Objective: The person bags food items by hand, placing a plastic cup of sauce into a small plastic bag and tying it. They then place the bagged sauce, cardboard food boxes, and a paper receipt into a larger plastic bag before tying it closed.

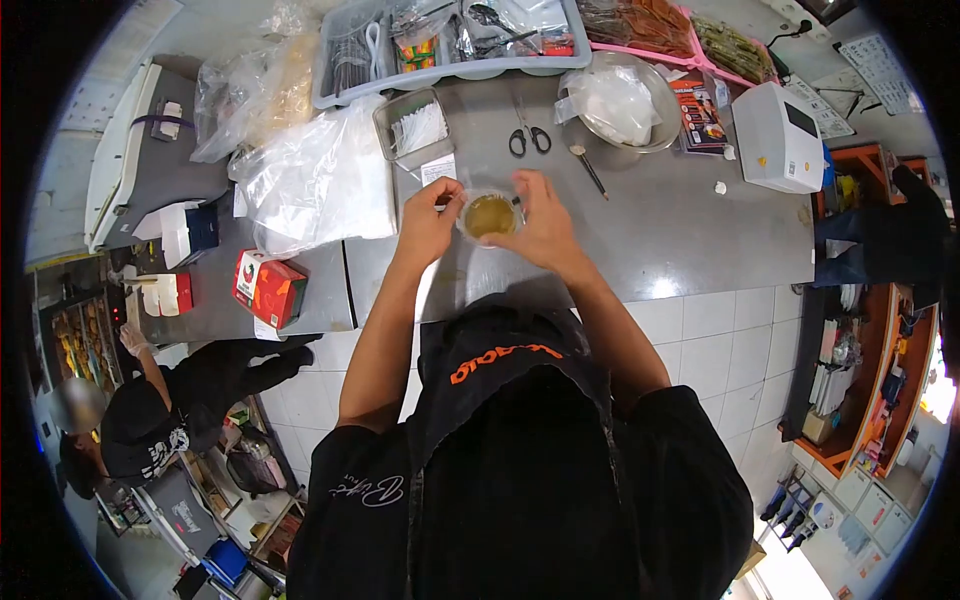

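A small round clear plastic tub (491, 214) of yellow-green liquid stands on the steel table in front of me. My left hand (428, 222) is closed in a pinch at the tub's left rim; whether a lid edge or film is between the fingertips is too small to tell. My right hand (545, 228) curves round the right side, thumb at the near edge and fingers at the far edge. Beyond the tub lie black-handled scissors (529, 140) and a brush with a dark handle (590, 173).
Clear plastic bags (325, 185) lie left of a tray of white sticks (418, 130). A metal bowl (655, 110) and a white machine (779, 137) stand to the right. A red box (270, 288) sits at left. One co-worker (150, 425) is at left, another person (900, 235) at right.
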Motion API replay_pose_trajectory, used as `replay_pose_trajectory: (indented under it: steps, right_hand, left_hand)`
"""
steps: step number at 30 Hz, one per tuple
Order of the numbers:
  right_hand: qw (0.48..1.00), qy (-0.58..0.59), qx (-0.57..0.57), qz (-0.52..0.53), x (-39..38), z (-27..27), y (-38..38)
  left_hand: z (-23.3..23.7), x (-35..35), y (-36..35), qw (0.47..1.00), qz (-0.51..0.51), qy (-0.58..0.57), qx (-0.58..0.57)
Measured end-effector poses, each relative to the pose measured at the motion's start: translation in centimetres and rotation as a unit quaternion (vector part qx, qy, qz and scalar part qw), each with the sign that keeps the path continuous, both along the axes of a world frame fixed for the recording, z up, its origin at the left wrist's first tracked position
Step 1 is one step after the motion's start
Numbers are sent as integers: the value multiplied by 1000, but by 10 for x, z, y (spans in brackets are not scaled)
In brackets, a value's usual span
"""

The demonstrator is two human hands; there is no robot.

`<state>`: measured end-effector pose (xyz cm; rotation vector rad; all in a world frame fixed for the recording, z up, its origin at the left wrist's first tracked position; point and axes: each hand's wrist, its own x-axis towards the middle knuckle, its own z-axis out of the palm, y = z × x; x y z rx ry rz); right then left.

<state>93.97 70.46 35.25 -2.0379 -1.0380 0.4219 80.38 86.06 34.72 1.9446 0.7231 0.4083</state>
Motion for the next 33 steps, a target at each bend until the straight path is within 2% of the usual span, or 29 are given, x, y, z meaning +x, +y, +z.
replay_pose_trajectory:
  steps: [2,5,8,11,13,14,17,19,20,23,25,28,31,33]
  right_hand:
    - [992,-70,99,39,-12,1,8]
    - [990,-121,35,57,-20,-15,17]
    - [999,-26,-6,38,-11,-34,23]
    - [994,40,36,90,0,-33,27]
    - [992,-90,31,78,-12,-19,31]
    - [985,-154,28,71,-17,-11,32]
    - [979,-178,70,68,-14,-18,40]
    - [991,-66,51,105,-12,-14,35]
    - [991,-10,40,124,-11,-11,33]
    - [993,-27,13,114,-13,-9,35]
    - [995,-49,-18,86,-17,-2,40]
    - [993,-79,-62,60,-22,14,41]
    - [991,-97,-82,45,-26,29,39]
    - [990,-103,-84,40,-27,36,37]
  left_hand:
    - [0,2,-2,999,-11,7,-32]
    - [5,8,-2,999,-5,21,-34]
    - [-1,3,5,999,5,25,-20]
    - [0,1,2,1000,-8,9,-11]
    - [5,4,-2,1000,-3,-21,-10]
    - [2,3,-1,997,7,-33,-62]
    - [-12,1,8,979,35,-79,-186]
    - [-17,-5,15,966,51,-112,-228]
    - [-11,-5,16,978,41,-85,-184]
    - [13,-2,14,999,19,-7,-32]
    - [34,4,3,994,14,42,97]
    - [39,8,-7,977,21,-3,210]
    - [41,8,-10,963,24,-27,266]
    - [42,6,-7,984,50,-27,171]
